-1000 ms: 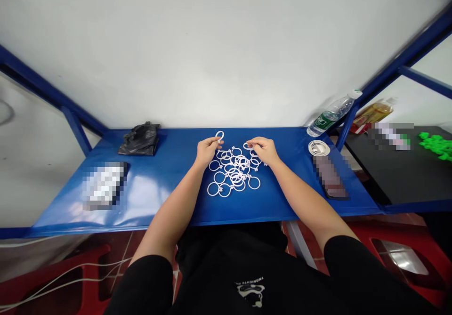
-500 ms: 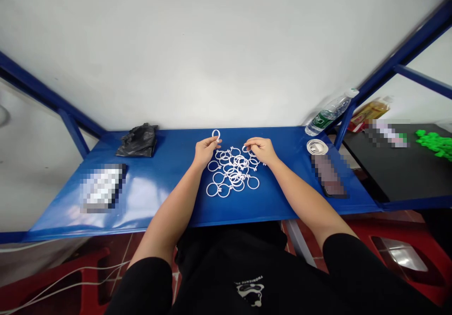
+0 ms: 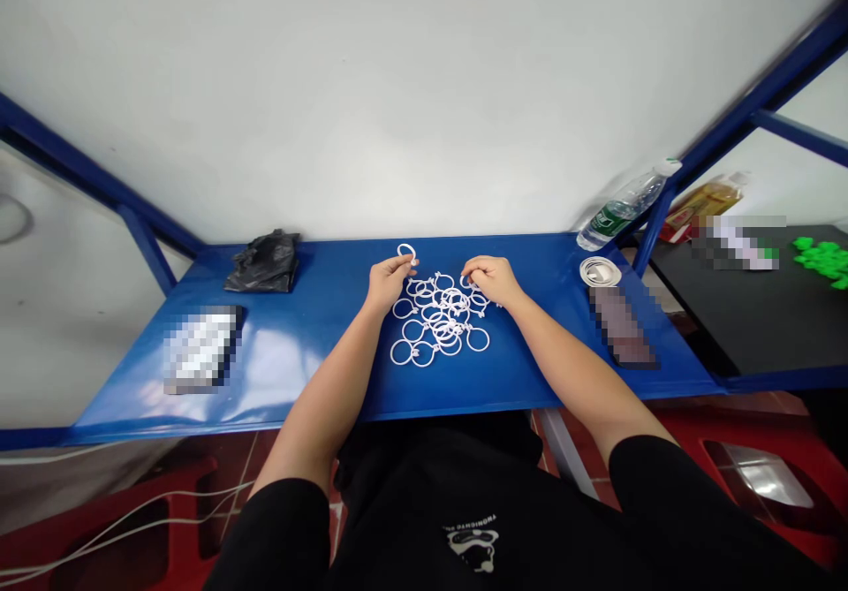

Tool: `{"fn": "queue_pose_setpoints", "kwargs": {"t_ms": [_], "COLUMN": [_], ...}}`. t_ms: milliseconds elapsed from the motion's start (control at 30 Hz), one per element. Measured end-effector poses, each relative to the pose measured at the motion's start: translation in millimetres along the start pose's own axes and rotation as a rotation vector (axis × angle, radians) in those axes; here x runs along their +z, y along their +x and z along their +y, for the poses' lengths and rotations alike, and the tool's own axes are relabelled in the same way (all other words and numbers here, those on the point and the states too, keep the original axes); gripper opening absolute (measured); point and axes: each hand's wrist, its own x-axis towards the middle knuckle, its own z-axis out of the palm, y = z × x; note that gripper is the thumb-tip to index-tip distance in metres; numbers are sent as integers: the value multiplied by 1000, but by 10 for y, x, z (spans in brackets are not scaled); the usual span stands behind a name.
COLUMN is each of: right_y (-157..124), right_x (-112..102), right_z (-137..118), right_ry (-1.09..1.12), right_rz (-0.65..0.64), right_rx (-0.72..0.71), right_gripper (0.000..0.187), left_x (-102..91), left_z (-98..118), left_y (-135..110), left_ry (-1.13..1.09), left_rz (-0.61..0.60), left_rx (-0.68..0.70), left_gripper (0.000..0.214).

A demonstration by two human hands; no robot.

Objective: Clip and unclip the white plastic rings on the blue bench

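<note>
Between the thumb and fingers of my left hand (image 3: 389, 282) is a white plastic curtain ring (image 3: 405, 251), held up above the far left side of a pile. That pile of curtain rings (image 3: 434, 315), each with a small eyelet, lies loosely overlapped on the blue tabletop. My right hand (image 3: 494, 280) is closed at the pile's far right edge, its fingertips pinched on another white ring (image 3: 465, 281). The fingers partly cover this ring and others below.
A black plastic bag (image 3: 263, 262) and a blurred-out item (image 3: 202, 348) lie at the left. Toward the right are a leaning water bottle (image 3: 626, 207), a coiled white cable (image 3: 600, 272) and a blurred dark phone-like object (image 3: 623, 326). Green pieces (image 3: 821, 260) lie on a black surface.
The whole view has shifted slightly as the head moved. The ring in my left hand has tilted a little; my right hand stays at the pile, its fingers slightly more curled.
</note>
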Motion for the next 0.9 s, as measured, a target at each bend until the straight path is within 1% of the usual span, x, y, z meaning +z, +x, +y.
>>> {"fn": "queue_pose_setpoints", "kwargs": {"t_ms": [100, 233, 367, 467, 533, 667, 767, 900], "right_y": [3, 5, -15, -37, -45, -45, -44, -45], "right_x": [2, -8, 0, 24, 37, 39, 34, 39], "right_z": [0, 22, 26, 18, 19, 36, 49, 48], "right_ry": [-16, -90, -115, -122, -136, -161, -169, -176], "right_rz": [-5, -1, -50, -95, -109, -69, -60, -73], "right_rx": [-28, -86, -121, -113, -107, -84, -64, -63], "right_gripper": [32, 32, 36, 42, 40, 35, 35, 35], "left_x": [-8, -10, 4, 18, 22, 16, 16, 36], "left_z": [1, 18, 43, 68, 84, 108, 122, 139], "left_y": [-2, -9, -23, -36, -42, -47, -46, -59], "left_ry": [15, 40, 78, 93, 105, 135, 129, 41], "left_rz": [-3, -7, -8, -4, 3, 21, 8, -11], "left_rx": [-6, -12, -23, -25, -20, 1, 10, 14], "left_gripper": [46, 45, 42, 41, 39, 29, 24, 24]}}
